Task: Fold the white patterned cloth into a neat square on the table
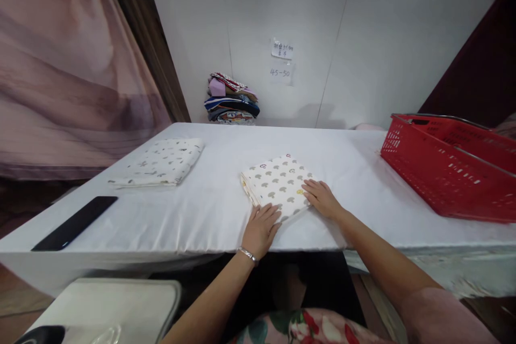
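A folded cloth (pixel 278 177) lies flat near the front of the table, cream white with grey mushroom-like shapes and a few red and yellow marks. On its near left corner rests my left hand (pixel 260 228), fingers stretched out, a bracelet at the wrist. My right hand (pixel 321 199) lies on the cloth's right edge with its fingers extended. Both hands are open and press on the fabric without gripping it. Layered folds show along the cloth's left side. Further left lies a second folded white cloth (pixel 161 161) with small grey prints.
A black flat slab, perhaps a phone (pixel 74 224), lies at the table's (pixel 217 226) left front. To the right stands a red plastic basket (pixel 439 177). Stacked folded fabrics (pixel 231 102) sit by the back wall, below paper notes (pixel 282 72). A white stool-like surface (pixel 116 301) is lower left.
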The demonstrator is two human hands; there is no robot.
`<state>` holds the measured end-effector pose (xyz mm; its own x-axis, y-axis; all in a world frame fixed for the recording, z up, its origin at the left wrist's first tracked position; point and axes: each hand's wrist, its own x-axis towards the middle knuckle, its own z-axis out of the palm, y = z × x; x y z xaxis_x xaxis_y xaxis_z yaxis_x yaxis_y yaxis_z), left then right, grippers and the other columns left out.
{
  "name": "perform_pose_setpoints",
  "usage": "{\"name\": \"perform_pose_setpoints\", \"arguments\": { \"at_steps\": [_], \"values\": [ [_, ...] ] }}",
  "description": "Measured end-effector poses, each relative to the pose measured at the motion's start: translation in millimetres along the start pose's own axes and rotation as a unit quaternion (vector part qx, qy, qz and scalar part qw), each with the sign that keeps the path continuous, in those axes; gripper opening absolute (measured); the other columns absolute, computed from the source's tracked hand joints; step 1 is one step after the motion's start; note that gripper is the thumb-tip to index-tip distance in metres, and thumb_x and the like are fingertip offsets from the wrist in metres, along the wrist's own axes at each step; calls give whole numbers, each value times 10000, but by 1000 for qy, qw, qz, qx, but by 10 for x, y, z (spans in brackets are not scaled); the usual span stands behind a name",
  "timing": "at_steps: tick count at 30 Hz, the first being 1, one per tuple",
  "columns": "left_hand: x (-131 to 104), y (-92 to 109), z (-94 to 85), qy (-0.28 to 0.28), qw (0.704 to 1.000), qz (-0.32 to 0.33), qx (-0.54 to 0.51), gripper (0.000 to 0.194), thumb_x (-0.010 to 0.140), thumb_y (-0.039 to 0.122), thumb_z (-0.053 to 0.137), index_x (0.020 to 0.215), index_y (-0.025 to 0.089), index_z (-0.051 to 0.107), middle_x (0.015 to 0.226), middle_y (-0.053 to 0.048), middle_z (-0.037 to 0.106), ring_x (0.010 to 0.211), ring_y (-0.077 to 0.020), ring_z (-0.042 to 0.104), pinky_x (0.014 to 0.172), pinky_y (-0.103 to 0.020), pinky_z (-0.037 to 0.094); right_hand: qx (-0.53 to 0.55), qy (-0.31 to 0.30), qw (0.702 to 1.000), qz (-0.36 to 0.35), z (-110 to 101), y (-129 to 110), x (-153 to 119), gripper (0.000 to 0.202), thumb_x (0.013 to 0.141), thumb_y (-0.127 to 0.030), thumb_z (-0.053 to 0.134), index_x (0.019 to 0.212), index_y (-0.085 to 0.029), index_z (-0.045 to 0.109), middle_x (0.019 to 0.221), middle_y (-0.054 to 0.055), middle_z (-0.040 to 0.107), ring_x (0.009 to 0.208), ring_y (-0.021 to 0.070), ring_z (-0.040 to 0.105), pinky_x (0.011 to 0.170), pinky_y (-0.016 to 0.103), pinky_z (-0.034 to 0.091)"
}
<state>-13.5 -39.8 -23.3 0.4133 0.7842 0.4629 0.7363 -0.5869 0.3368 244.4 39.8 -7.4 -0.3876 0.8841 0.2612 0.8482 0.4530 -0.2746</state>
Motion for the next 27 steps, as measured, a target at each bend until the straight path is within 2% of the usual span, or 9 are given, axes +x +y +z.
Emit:
{"name": "perform_pose_setpoints", "arguments": {
  "at_steps": [3,6,11,14,17,19,22,25,27],
  "values": [
    [-22,38,6,-1,1000,-11,4,303,888,288,424,1163,243,543,1249,-29,543,1225,-199,404,1041,-464,260,1,5,1000,-21,-15,-137,-23,443,913,-414,273,1297,-260,430,1390,38,379,1317,215,242,1053,488,160],
    [-33,65,-11,-9,1000,-19,-1,308,892,286,411,1168,247,541,1263,-28,530,1236,-192,390,1054,-459,243,0,-19,998,-68,36,-276,-83,441,910,-416,296,1307,-267,416,1395,28,371,1316,201,248,1065,464,150],
    [-83,83,-64,-5,998,-36,-45,318,889,316,408,1169,249,543,1267,-32,525,1235,-196,393,1052,-469,260,11,-27,998,-60,105,-311,-137,419,904,-409,324,1285,-282,443,1390,20,378,1303,196,280,1069,463,151],
    [-126,92,-74,32,995,-47,-86,282,880,300,422,1096,237,591,1197,-40,580,1190,-197,444,1022,-445,325,27,-34,998,-43,60,-342,-86,412,908,-415,303,1255,-280,478,1378,19,397,1303,204,281,1065,482,150],
    [-138,94,-74,89,984,-73,-135,240,867,277,438,1009,227,625,1078,-42,638,1095,-181,517,977,-396,392,36,-22,997,-57,13,-509,-10,426,914,-410,276,1268,-269,465,1383,22,388,1319,206,242,1069,489,132],
    [-112,62,-85,129,970,-122,-167,222,852,269,452,974,223,631,1034,-44,645,1035,-174,547,931,-371,435,41,-30,994,-92,25,-672,22,439,913,-412,280,1303,-269,422,1396,24,369,1325,204,225,1073,485,125],
    [-11,-82,-129,160,936,-233,-207,215,816,261,481,975,211,618,1037,-47,632,961,-167,576,811,-321,497,42,-71,988,-132,116,-875,15,457,906,-431,304,1323,-268,393,1400,30,360,1314,211,252,1066,481,157],
    [155,-326,-177,146,894,-357,-225,289,793,281,514,1056,178,571,1056,-63,627,855,-157,610,767,-307,503,31,-79,987,-138,197,-943,-20,464,905,-441,310,1318,-254,405,1404,37,351,1308,212,268,1063,467,178],
    [282,-494,-191,110,870,-415,-243,365,789,310,528,1120,157,527,1104,-85,612,828,-157,622,748,-303,504,32,-78,988,-133,198,-949,-30,462,906,-445,306,1315,-256,409,1403,35,352,1308,210,268,1063,466,178]
  ]
}}
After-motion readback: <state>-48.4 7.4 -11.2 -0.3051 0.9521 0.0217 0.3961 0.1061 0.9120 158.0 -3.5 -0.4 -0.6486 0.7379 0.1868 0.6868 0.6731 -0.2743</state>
